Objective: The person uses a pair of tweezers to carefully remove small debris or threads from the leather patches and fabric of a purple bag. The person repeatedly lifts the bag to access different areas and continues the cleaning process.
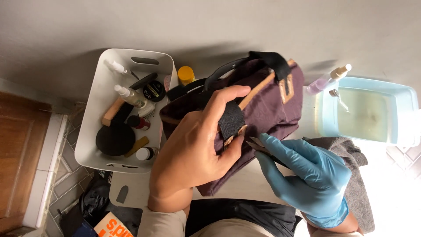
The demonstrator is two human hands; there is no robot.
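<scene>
A dark purple fabric bag (272,109) with tan trim and black straps lies on a pale surface in front of me. My bare left hand (193,149) grips the bag's side, thumb and fingers pinching a black strap tab (231,120) with a tan underside. My right hand (307,173), in a blue glove, holds a small dark metal tool (259,145) whose tip points at the tab.
A white caddy (94,101) at the left holds spray bottles, brushes, a black tin and a round black pad. A yellow-capped bottle (186,75) stands behind it. At the right are a pale blue tub of water (408,101), a purple spray bottle (326,80) and a grey cloth (355,175).
</scene>
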